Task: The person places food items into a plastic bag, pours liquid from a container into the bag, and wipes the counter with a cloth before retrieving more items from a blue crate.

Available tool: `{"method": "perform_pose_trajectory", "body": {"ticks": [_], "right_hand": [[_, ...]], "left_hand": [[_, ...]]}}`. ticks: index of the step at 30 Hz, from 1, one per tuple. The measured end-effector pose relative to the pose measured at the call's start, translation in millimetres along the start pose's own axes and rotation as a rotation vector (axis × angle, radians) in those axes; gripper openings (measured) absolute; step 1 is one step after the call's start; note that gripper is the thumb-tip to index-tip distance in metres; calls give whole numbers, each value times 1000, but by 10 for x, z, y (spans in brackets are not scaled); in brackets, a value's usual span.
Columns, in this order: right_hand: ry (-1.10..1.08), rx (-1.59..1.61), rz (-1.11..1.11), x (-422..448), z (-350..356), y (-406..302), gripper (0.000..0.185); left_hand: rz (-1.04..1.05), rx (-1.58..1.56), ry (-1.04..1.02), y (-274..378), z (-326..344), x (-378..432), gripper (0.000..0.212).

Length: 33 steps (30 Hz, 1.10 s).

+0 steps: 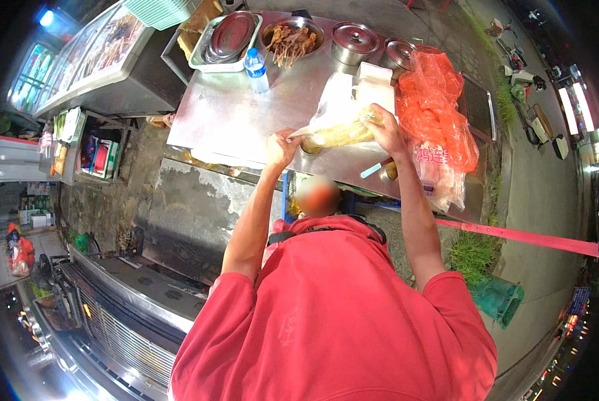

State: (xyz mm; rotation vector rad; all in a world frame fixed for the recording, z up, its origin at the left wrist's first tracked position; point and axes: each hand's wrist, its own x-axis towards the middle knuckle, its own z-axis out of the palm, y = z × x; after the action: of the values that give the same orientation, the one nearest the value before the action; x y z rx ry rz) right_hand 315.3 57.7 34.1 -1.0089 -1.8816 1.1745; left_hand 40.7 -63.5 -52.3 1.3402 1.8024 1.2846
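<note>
Over the steel table a clear plastic bag [339,134] with yellowish contents is stretched between my hands. My left hand [282,148] pinches the bag's whitish end. At its other end, my right hand [385,131] grips the bag with bent fingers. Just beneath the bag, part of a metal can or cup [310,147] shows. A light-blue handle [374,169] sticks out near a small round container [389,171], below my right hand. White plastic bags [335,95] and a white carton [376,90] lie behind the held bag, partly washed out by glare.
The steel table [214,108] bears a water bottle [256,71], a bowl of skewers [294,42], a lidded pot [354,42] and a basket of dark lids [196,59]. Red plastic bags [432,105] pile at right. A long grill [124,321] stands lower left.
</note>
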Motion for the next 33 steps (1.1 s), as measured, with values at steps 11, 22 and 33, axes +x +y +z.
{"method": "perform_pose_trajectory", "body": {"ticks": [11, 22, 33], "right_hand": [[-11, 66, -4, 43, -56, 155, 26], [-39, 206, 5, 137, -135, 499, 26], [-24, -137, 153, 34, -116, 240, 44]], "left_hand": [[45, -2, -21, 19, -25, 45, 19], [42, -61, -59, 81, -23, 88, 15], [79, 70, -77, 110, -42, 32, 16]]}}
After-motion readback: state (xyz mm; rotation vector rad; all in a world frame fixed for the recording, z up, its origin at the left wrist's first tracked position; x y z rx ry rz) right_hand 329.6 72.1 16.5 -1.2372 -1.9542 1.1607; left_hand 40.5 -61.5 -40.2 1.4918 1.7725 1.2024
